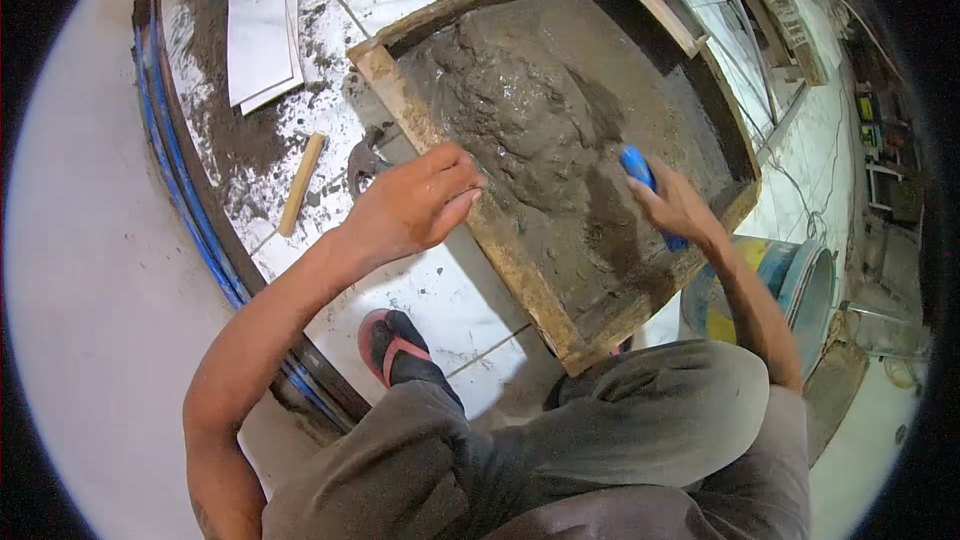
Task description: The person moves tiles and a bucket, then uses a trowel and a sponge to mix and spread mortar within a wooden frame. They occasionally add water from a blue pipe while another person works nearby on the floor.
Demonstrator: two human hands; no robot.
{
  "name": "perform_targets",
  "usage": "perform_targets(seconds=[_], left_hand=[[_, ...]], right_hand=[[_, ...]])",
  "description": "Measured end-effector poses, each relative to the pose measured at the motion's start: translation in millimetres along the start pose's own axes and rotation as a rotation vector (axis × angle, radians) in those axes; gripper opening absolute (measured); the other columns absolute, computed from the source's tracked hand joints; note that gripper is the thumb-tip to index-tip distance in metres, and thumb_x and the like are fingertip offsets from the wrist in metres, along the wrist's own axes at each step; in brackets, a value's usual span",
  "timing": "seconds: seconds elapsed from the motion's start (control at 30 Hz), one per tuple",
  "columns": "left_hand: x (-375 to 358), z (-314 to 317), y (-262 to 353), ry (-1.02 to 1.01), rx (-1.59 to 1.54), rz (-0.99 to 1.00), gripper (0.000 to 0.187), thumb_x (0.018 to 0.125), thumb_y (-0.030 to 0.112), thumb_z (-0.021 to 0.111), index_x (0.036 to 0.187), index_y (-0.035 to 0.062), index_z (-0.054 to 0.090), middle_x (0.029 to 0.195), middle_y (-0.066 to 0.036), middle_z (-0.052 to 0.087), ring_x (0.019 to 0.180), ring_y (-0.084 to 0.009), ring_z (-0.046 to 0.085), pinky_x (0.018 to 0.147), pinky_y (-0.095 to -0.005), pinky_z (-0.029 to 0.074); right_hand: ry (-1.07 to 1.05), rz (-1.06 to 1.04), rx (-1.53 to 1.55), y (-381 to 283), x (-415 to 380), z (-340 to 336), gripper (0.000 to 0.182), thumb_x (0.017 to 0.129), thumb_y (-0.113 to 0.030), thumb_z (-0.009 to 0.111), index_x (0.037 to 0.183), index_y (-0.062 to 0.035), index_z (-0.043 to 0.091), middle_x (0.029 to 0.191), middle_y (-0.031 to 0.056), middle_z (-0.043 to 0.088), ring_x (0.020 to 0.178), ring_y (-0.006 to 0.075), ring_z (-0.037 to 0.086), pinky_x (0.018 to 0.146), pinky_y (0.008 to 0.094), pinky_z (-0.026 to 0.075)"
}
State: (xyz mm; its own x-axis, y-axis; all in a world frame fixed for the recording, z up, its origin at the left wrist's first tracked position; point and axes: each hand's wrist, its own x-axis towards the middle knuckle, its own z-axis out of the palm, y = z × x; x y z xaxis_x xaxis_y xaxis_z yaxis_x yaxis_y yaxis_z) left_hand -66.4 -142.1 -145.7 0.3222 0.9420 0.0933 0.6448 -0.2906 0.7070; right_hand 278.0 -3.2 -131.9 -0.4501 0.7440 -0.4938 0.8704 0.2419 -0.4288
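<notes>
- One heap of wet grey mortar (pixel 530 115) lay inside a shallow wooden mixing tray (pixel 400 100) that rested on the tiled floor (pixel 440 290), piled toward the tray's far-left part and spread thinner toward the near corner.
- The right hand (pixel 672 205) was closed around a blue-handled tool (pixel 640 175), its working end hidden in the mortar; it looked like a trowel, though the blade could not be made out.
- The left hand (pixel 415 205) rested on the tray's near-left rim, fingers curled loosely over the wood, seemingly steadying it.
- By my reading, the mixing or scraping of the mortar was under way; the next stroke would call for a firm hold on the rim while the tool was drawn through the heap.
- Beyond the tray, a wooden stick (pixel 301 185) lay on the mortar-spattered tiles, with pale tile pieces (pixel 262 25) farther off.
- A red-strapped sandal (pixel 395 345) showed below the tray, and a bucket (pixel 800 285) stood at the right.
</notes>
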Motion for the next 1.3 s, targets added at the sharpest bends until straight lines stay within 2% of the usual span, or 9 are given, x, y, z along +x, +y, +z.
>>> perform_targets(seconds=[0.2,0.3,0.37,0.43,0.63,0.87,1.1,1.2,1.3], left_hand=[[5,-1,-11,-0.001,-0.033,0.007,0.015,0.089,0.01,0.064,0.104,0.0049,0.063,0.101,-0.01,0.059,0.093,-0.0282,0.063,0.078,-0.0367,0.053],[5,-1,-8,-0.006,-0.028,-0.014,0.015,0.089,0.009,0.064,0.103,0.0048,0.063,0.101,-0.01,0.059,0.093,-0.0278,0.063,0.079,-0.0366,0.053],[7,2,-6,-0.009,-0.018,0.009,0.016,0.089,0.009,0.064,0.104,0.0049,0.063,0.101,-0.01,0.059,0.093,-0.028,0.063,0.08,-0.0364,0.053],[6,-2,-2,-0.015,-0.003,0.018,0.016,0.088,0.008,0.064,0.104,0.0051,0.063,0.101,-0.01,0.06,0.094,-0.0282,0.063,0.08,-0.0364,0.053],[1,-6,12,0.02,0.021,0.039,0.019,0.087,0.006,0.063,0.107,0.0057,0.063,0.102,-0.01,0.06,0.094,-0.0291,0.063,0.08,-0.0367,0.053],[3,-2,7,0.041,0.037,0.043,0.017,0.087,0.007,0.064,0.104,0.0053,0.063,0.102,-0.011,0.06,0.092,-0.0293,0.063,0.077,-0.0375,0.053],[10,-3,1,0.028,0.012,0.065,0.016,0.088,0.008,0.063,0.104,0.0044,0.063,0.102,-0.011,0.06,0.092,-0.029,0.064,0.078,-0.037,0.053],[5,-5,-1,0.04,0.009,0.054,0.017,0.088,0.007,0.063,0.104,0.0042,0.063,0.103,-0.011,0.06,0.093,-0.0293,0.063,0.079,-0.0368,0.053],[0,-7,-3,0.029,0.011,0.015,0.017,0.088,0.007,0.063,0.105,0.004,0.063,0.103,-0.011,0.06,0.094,-0.0299,0.063,0.081,-0.0372,0.053]], right_hand=[[-0.091,0.259,-0.154,41,-82,2,0.045,0.091,-0.036,0.059,0.116,0.0017,0.054,0.087,0.0271,0.064,0.081,0.0423,0.063,0.076,0.0474,0.048],[-0.082,0.085,-0.014,26,-66,32,0.044,0.092,-0.036,0.058,0.112,0.0024,0.053,0.088,0.0277,0.063,0.08,0.0455,0.063,0.075,0.0493,0.049],[0.057,-0.067,0.005,4,-24,68,0.042,0.093,-0.037,0.058,0.103,0.0035,0.052,0.085,0.0273,0.063,0.075,0.0424,0.065,0.071,0.0498,0.049],[-0.039,0.067,0.149,-38,16,74,0.035,0.095,-0.032,0.056,0.097,0.0024,0.051,0.079,0.0208,0.062,0.064,0.0316,0.064,0.058,0.0458,0.05],[-0.523,0.301,1.331,-58,59,26,0.022,0.097,-0.022,0.056,0.102,-0.0007,0.051,0.071,0.0009,0.048,0.049,0.0068,0.045,0.038,0.0246,0.04],[-0.796,0.165,2.025,-18,37,21,0.052,0.102,-0.04,0.046,0.113,0.0116,0.048,0.066,-0.0006,0.044,0.042,0.0041,0.039,0.032,0.0207,0.036],[-0.252,0.125,1.055,-29,-28,-21,0.055,0.095,-0.047,0.058,0.116,0.0038,0.055,0.065,0.0,0.048,0.047,0.0085,0.048,0.04,0.0252,0.041],[-0.368,0.138,0.135,-13,-55,-55,0.056,0.088,-0.049,0.065,0.116,-0.0004,0.059,0.071,0.0055,0.058,0.055,0.0135,0.058,0.047,0.0309,0.046],[-0.419,0.102,0.0,12,-73,-58,0.067,0.079,-0.064,0.069,0.104,-0.0028,0.061,0.07,0.006,0.061,0.056,0.0182,0.061,0.052,0.0345,0.047]])
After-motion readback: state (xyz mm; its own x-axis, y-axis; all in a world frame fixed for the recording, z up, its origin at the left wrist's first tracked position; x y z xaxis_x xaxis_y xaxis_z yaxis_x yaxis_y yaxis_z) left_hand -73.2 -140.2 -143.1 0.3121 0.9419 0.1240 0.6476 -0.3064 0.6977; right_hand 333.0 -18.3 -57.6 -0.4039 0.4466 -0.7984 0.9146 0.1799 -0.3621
